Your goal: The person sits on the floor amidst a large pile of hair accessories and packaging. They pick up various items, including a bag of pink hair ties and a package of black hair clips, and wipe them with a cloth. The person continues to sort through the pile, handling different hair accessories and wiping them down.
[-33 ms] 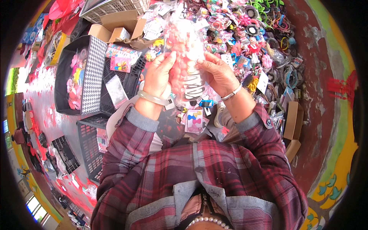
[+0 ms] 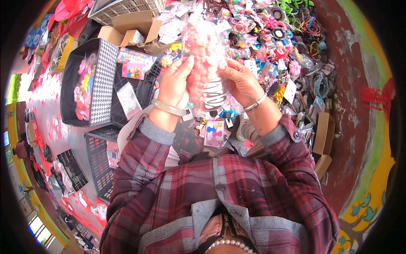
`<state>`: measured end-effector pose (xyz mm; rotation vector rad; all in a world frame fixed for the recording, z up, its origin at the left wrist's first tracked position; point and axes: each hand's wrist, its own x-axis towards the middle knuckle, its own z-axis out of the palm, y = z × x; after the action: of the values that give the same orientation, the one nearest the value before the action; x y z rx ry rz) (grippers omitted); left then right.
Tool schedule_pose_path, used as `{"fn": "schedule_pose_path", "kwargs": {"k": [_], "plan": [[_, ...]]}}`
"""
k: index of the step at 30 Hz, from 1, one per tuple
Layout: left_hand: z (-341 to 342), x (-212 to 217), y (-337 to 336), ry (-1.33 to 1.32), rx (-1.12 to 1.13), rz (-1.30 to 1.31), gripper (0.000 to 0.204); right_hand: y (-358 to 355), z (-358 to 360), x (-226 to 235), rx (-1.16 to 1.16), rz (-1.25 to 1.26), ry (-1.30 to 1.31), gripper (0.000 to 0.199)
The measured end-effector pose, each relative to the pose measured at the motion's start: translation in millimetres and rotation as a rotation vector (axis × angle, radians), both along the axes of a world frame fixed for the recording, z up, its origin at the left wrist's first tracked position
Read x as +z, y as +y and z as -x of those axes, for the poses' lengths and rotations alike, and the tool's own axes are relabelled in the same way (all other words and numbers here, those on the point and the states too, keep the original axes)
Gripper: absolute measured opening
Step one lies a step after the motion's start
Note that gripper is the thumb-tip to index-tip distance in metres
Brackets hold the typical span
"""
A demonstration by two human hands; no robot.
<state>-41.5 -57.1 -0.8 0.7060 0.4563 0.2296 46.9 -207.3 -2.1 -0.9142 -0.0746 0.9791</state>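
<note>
Both hands hold up a clear plastic bag (image 2: 202, 67) in front of my chest. Rows of pink pieces fill most of it, with dark looped shapes low on its right side; glare hides the exact kind. My left hand (image 2: 178, 78) pinches the bag's left edge, thumb on the front. At the right edge, my right hand (image 2: 242, 80) grips it between thumb and fingers. Just below the bag are a small blue packet (image 2: 227, 114) and a card with blue and pink bow-shaped pieces (image 2: 215, 133).
A big heap of packaged hair accessories (image 2: 275, 46) spreads ahead and to the right. On the left stand a houndstooth-patterned bin (image 2: 102, 82) with pink and yellow items, black crates (image 2: 99, 158) and an open cardboard box (image 2: 137, 23). Another cardboard box (image 2: 323, 135) lies at the right.
Glare on the bag has eased, so its pink contents show more clearly. The bag has tilted very slightly; both hands keep their grip.
</note>
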Motion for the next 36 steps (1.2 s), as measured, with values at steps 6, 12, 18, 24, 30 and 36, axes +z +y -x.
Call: {"fn": "schedule_pose_path", "kwargs": {"k": [6,12,18,24,30,36], "plan": [[1.4,6.8,-2.9,-0.086,-0.137,-0.01,0.026,1.0,-2.0,-3.4,-0.111,-0.02,-0.011,0.029],[2.6,13.7,-6.1,-0.102,-0.206,-0.06,0.044,1.1,1.1,5.1,-0.086,0.046,-0.072,0.042],[3.3,6.2,-13.4,-0.008,-0.05,-0.799,0.039,9.3,9.1,15.1,-0.019,0.067,-0.308,0.071],[7.8,25.1,-19.9,-0.301,-0.078,-0.706,0.052,4.4,1.7,10.5,-0.051,-0.055,-0.237,0.047],[6.4,27.7,-4.4,-0.082,-0.237,-0.288,0.041,7.3,4.0,10.9,-0.181,-0.085,-0.097,0.043],[8.2,19.3,0.1,-0.094,-0.173,-0.056,0.04,1.1,-3.3,-8.7,-0.167,-0.061,-0.039,0.041]]}}
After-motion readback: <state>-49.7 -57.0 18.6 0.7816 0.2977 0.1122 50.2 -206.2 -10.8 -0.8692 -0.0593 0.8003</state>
